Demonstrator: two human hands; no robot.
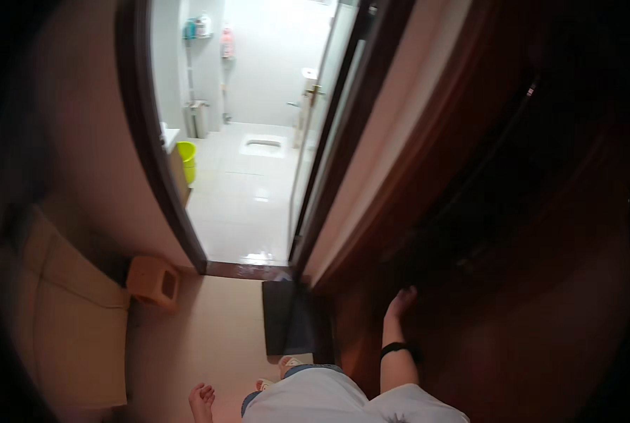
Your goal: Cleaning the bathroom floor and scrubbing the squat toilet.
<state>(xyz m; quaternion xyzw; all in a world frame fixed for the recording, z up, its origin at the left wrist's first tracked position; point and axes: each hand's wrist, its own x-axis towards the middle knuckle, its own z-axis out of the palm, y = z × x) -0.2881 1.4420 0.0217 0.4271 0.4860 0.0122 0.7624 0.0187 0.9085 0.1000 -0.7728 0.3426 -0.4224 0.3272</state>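
My left hand (202, 400) hangs low beside my body, with its fingers loosely bent and nothing in it. Out to the right stretches my right hand (401, 302), with a black band (395, 349) around the wrist. It is beside a dark reddish-brown panel (526, 310) that looks like wood; shadow and blur hide its fingers and whether it touches anything. Below me, my feet in light sandals (264, 384) stand on pale floor tiles (223, 317).
Ahead, a dark-framed doorway (135, 92) leads into a bright tiled bathroom with a squat toilet (264, 146) and a yellow-green bucket (188, 162). A dark mat (283, 324) lies before its sill (248, 271). To the left are a brown stool (149, 282) and a large tan box-like thing (68, 317).
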